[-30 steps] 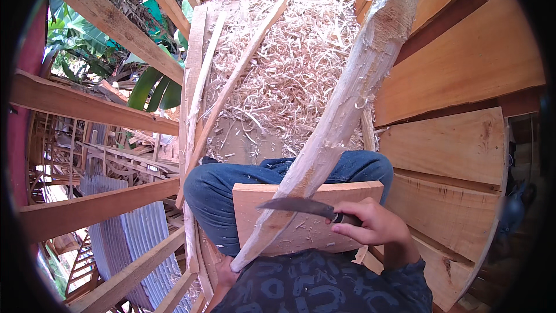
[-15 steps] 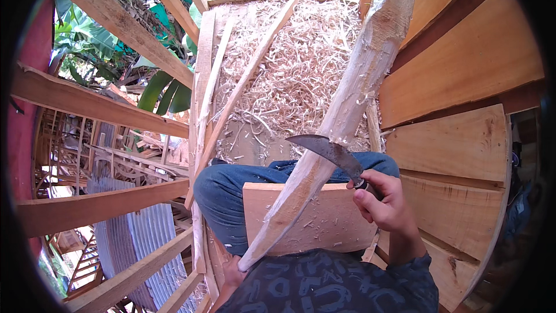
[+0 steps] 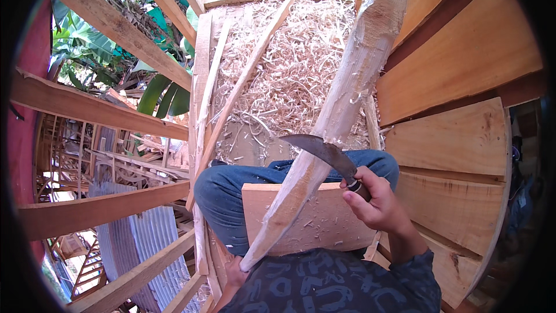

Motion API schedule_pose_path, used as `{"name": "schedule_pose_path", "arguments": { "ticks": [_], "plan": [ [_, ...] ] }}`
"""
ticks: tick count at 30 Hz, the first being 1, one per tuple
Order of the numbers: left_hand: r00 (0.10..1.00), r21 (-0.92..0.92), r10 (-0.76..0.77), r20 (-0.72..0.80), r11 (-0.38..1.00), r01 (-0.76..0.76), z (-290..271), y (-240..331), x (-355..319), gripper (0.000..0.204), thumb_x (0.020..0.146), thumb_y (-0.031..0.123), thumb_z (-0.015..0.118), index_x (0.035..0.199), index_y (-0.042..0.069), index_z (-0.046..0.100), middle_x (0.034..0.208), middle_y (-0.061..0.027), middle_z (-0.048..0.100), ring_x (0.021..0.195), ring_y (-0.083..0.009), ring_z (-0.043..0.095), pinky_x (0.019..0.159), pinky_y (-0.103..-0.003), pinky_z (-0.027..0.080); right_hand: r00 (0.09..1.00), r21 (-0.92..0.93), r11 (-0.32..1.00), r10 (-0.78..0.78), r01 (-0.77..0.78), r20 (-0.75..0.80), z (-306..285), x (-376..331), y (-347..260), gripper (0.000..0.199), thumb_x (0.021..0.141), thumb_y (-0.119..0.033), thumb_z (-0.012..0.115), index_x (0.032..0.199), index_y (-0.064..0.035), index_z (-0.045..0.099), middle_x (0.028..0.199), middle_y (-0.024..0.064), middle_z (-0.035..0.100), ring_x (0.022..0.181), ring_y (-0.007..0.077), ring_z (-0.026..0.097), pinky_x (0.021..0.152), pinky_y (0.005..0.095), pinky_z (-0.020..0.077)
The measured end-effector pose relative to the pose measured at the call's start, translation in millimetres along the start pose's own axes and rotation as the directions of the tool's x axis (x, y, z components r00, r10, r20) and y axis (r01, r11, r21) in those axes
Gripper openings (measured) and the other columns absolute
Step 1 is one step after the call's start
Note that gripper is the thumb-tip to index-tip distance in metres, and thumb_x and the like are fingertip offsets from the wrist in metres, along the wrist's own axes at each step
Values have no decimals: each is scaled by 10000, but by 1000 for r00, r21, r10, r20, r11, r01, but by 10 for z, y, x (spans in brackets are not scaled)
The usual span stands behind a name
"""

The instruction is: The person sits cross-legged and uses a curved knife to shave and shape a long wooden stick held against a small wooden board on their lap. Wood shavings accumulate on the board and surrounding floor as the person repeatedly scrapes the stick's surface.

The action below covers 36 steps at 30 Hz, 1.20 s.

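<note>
Right hand (image 3: pixel 379 206) clenched on knife (image 3: pixel 324 153) handle; curved blade laid across pole (image 3: pixel 336 116), edge against shaved wood. Pole slants from lower left up to top right, lower part lying over board (image 3: pixel 324 223) on lap. Left hand (image 3: pixel 234 272) near pole's lower end, mostly hidden, grip cannot be told. Shavings (image 3: pixel 295 64) heaped on floor beyond knees. Planks (image 3: pixel 457 139) stacked at right.

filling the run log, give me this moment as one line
right hand: grips curved knife, blade on pole | left hand: steadies peeled wooden pole near lower end | board on lap | shavings ahead
</note>
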<state>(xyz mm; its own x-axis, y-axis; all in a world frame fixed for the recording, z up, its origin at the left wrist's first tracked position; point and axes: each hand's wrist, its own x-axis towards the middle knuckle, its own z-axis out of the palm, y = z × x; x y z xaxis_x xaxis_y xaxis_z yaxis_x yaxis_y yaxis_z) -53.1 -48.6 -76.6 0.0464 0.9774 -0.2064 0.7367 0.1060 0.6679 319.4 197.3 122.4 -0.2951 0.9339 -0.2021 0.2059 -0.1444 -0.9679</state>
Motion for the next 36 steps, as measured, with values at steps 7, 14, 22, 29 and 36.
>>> {"name": "schedule_pose_path", "arguments": {
  "ticks": [7,14,22,29,36],
  "plan": [
    [1000,29,-16,14,999,16,22,-84,-62,314,609,227,779,736,52,551,612,-151,565,592,-341,588,530,-408,427,978,-333,932,-185,143,-97,100,50,48,166,849,-88,612,974,-18,527,607,78,556,510,149,568,498,259,426],
    [999,19,-38,12,999,38,-1,-32,-55,306,603,197,774,744,47,548,630,-162,565,621,-352,588,544,-416,429,932,-406,877,-336,256,-139,171,129,207,172,837,-96,627,948,-17,521,637,84,552,526,156,564,501,259,420],
    [999,-11,-28,-19,1000,28,15,-10,-32,360,644,304,766,745,36,547,619,-180,560,617,-369,589,548,-421,432,915,-144,980,-68,136,399,197,120,209,182,895,-150,565,968,-2,491,579,99,512,490,157,517,460,284,377],
    [998,-11,-61,-23,998,61,51,-47,-117,439,671,412,750,762,28,559,613,-181,565,606,-366,597,550,-415,438,990,370,919,107,-134,92,20,132,11,99,908,-62,477,994,-23,503,549,-2,463,372,38,388,354,194,302],
    [997,-49,-57,-53,997,54,123,-83,-99,417,664,389,762,795,38,579,627,-169,577,613,-344,607,559,-410,449,961,-322,931,-231,172,-154,143,134,52,159,854,-61,577,984,4,513,581,8,509,483,57,470,453,230,357]
  ]
}}
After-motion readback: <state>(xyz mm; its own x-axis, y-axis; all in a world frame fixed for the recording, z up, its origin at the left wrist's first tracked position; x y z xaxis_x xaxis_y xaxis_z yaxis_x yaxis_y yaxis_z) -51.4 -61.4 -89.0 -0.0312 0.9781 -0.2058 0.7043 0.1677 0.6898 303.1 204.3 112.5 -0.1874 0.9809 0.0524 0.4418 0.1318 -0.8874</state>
